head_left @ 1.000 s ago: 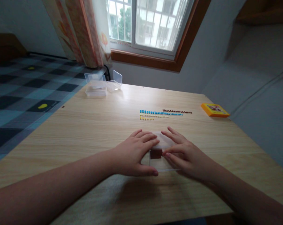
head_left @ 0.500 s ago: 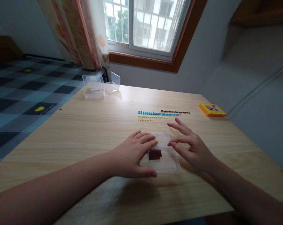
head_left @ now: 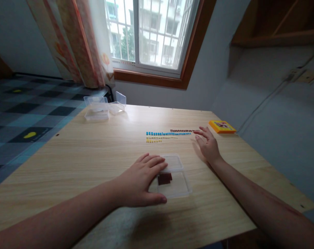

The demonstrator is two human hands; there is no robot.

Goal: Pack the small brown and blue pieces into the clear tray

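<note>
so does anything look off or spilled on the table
Nothing stands out. The small pieces lie in straight rows by colour, none scattered. The clear box lies flat under the left hand, dark pieces together inside. The right hand is by the rows' end. The yellow box lies flat beyond it.

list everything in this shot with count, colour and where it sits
clear box: one, see-through, table front
dark red pieces: small cluster, inside clear box
dark red row: one line, mid-table, farthest
blue row: one line, beside it, nearer
yellow row: one short line, nearest
flat box: one, yellow-orange, table's right edge
clear tubs: several, see-through, far left corner
table: one, light wood
curtain: one, peach, beside window
left hand: one, fingers on clear box's left side
right hand: one, open, by the rows' right end
</note>
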